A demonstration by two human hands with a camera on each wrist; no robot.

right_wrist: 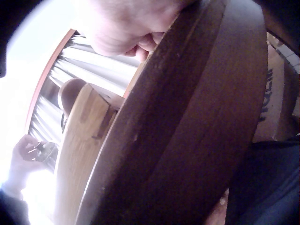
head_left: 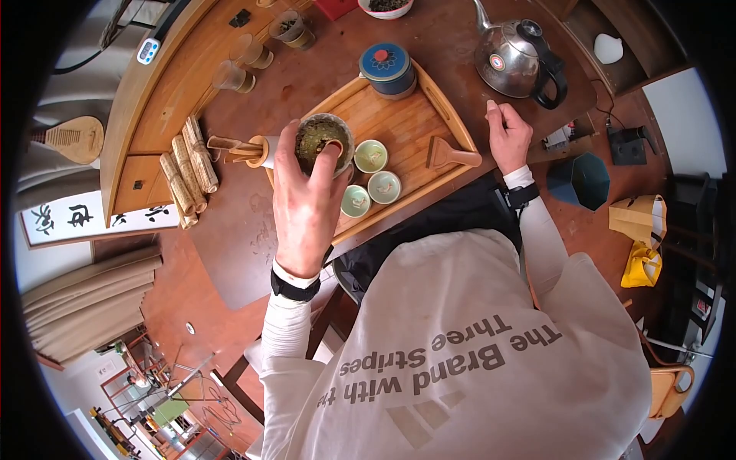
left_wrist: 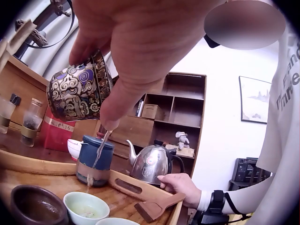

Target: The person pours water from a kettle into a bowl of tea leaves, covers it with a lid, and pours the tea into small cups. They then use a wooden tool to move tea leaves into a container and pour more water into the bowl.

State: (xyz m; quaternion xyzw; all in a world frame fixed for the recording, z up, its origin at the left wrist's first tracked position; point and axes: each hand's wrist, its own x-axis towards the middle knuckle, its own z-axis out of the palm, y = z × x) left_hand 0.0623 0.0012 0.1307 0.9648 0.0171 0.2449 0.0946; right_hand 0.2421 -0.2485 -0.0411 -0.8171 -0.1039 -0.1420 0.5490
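Note:
My left hand point(head_left: 307, 199) grips a patterned tea bowl point(left_wrist: 77, 91) with wet leaves inside. The bowl is tilted, and a thin stream of liquid point(left_wrist: 99, 152) falls from it. Beneath it on the wooden tray point(head_left: 422, 123), pale green cups hold a little liquid: one cup point(head_left: 371, 156) at the back, a second cup point(head_left: 384, 187), and a third cup point(head_left: 355, 201) nearest me. A dark brown cup point(left_wrist: 40, 206) beside them shows in the left wrist view. My right hand point(head_left: 510, 138) rests at the table edge, its fingers loosely curled with nothing in them.
A blue lidded jar point(head_left: 387, 73) stands at the tray's far corner. A brown brush point(head_left: 452, 155) lies near its right side. The steel kettle point(head_left: 517, 57) is behind my right hand. Bamboo rolls point(head_left: 184, 172) and wooden tea tools point(head_left: 238, 147) are at left.

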